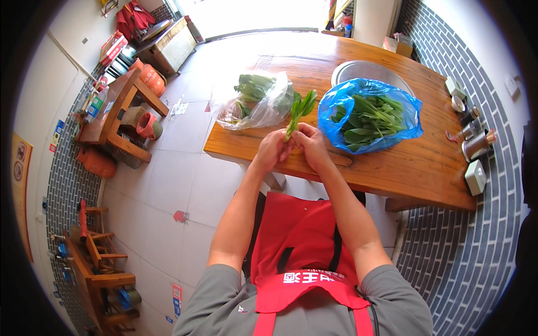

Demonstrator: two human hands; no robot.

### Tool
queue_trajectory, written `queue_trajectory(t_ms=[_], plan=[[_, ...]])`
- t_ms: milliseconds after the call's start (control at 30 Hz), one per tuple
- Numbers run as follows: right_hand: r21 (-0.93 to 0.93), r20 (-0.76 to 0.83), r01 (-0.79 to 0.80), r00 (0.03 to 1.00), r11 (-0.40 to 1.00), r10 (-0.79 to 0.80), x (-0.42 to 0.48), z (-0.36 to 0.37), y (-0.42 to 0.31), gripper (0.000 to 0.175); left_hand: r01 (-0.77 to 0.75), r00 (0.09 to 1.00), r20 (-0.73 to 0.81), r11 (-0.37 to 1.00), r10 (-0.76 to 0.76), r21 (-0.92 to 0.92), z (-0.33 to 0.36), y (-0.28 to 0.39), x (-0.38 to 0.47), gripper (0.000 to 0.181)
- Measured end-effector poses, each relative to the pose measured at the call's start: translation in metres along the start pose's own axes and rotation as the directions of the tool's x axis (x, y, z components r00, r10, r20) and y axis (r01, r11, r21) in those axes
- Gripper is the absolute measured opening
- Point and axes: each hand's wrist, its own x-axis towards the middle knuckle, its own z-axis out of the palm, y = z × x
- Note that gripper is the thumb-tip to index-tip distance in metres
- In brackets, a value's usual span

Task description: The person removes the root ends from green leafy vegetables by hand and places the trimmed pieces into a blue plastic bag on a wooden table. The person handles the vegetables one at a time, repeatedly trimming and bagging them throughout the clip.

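Between both hands, a small stalk of leafy greens [299, 110] stands with its leaves upward and its pale base in my fingers. My left hand [273, 146] grips the base from the left. My right hand [310, 141] pinches the same stalk from the right, close to the table's near edge. Just right of my hands, an open blue plastic bag [414, 130] holds a pile of leafy greens [374, 119]. A clear plastic bag [269, 115] with more greens [254, 87] and some brownish plant bits lies at the table's left corner.
Behind the blue bag, a round metal tray [365, 69] rests on the wooden table [424, 168]. Along the brick wall stand a toothpick holder [477, 145], small jars and a white box [475, 177]. On the left are a wooden table [98, 122] and orange gas cylinders [149, 77].
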Motion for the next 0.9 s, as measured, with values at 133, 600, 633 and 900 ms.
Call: queue_trajectory(t_ms=[133, 600, 633, 900], plan=[[0.074, -0.065, -0.006, 0.998, 0.997, 0.011, 0.007, -0.004, 0.011, 0.013, -0.096, 0.993, -0.059, 0.989, 0.103, 0.117, -0.002, -0.012, 0.005, 0.035], [-0.025, -0.111, 0.078, 0.991, 0.997, -0.08, 0.005, 0.0, 0.018, 0.014, -0.135, 0.966, -0.161, 0.93, 0.2, 0.343, 0.006, -0.013, 0.0, 0.02], [-0.03, -0.112, 0.077, 0.99, 0.997, -0.08, 0.005, 0.001, 0.018, 0.014, -0.132, 0.966, -0.171, 0.938, 0.195, 0.321, 0.005, -0.013, 0.0, 0.02], [-0.006, -0.106, 0.028, 0.994, 1.0, -0.029, 0.009, -0.004, 0.022, 0.013, -0.103, 0.977, -0.176, 0.989, 0.12, 0.103, -0.008, -0.014, 0.001, 0.024]])
